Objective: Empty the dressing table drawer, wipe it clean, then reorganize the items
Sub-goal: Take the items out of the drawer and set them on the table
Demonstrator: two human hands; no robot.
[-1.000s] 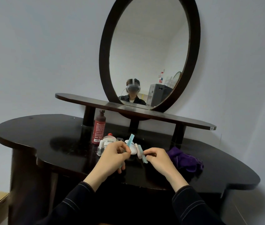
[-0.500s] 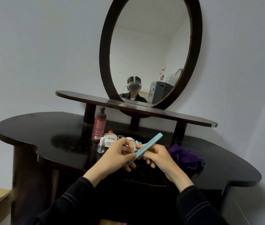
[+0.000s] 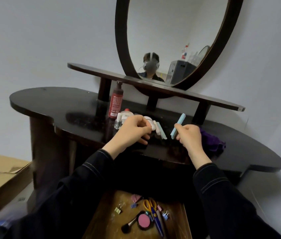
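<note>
The fingers of the right hand point(image 3: 190, 138) grasp a light blue stick point(image 3: 178, 125) above the counter point(image 3: 67, 104). Those of the left hand point(image 3: 133, 131) are curled; if they hold something, I cannot tell.

The red bottle point(image 3: 116, 102) and the white jar point(image 3: 125, 115) carry printed labels, too blurred to read.

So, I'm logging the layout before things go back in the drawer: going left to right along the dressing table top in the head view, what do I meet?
Red bottle → left hand → pale stick lying flat → blue stick, gripped by the right hand → purple cloth.
</note>
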